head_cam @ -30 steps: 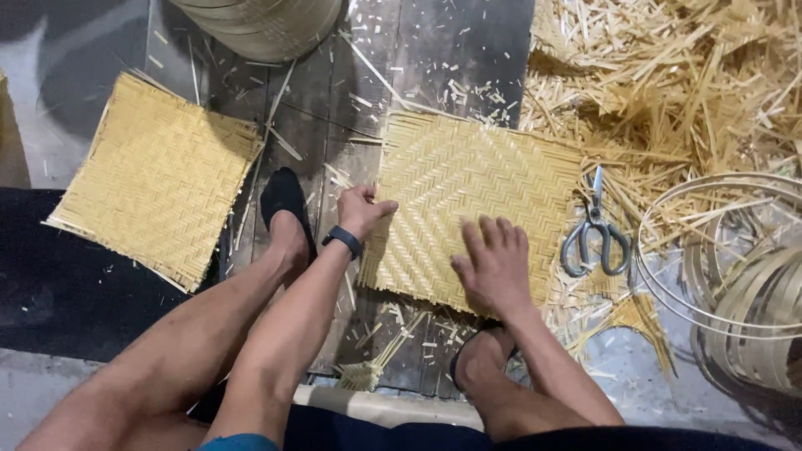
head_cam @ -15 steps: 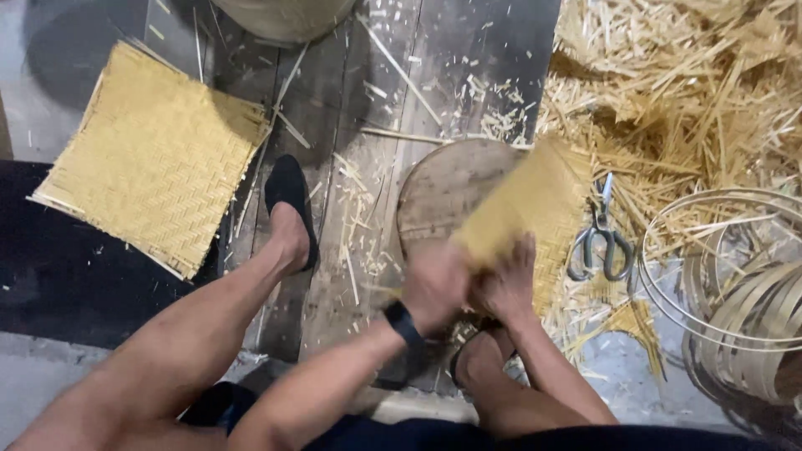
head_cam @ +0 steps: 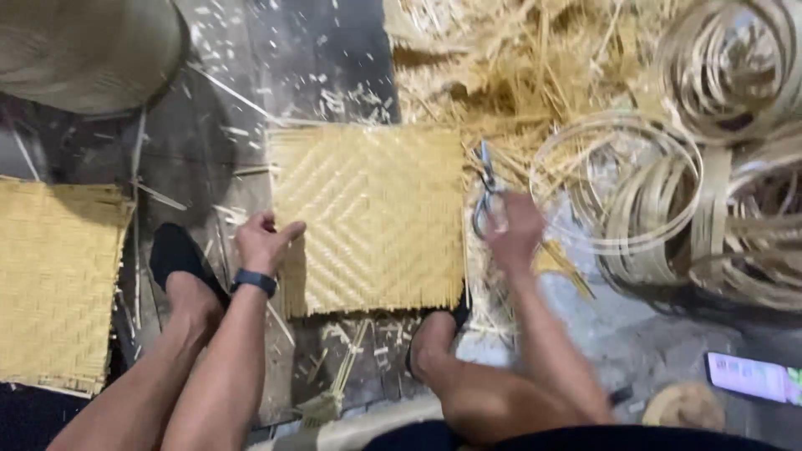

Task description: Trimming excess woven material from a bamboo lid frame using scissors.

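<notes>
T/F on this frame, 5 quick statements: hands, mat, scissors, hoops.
1. The left hand rests on the left edge of the woven mat. True.
2. The right hand lies flat on the middle of that mat. False: it is off the mat's right edge, at the scissors.
3. A second woven mat lies at the far left. True.
4. The bamboo hoops are stacked on top of the central mat. False: they lie to the right of it, apart.
5. The left wrist is bare. False: it wears a dark wristband.
</notes>
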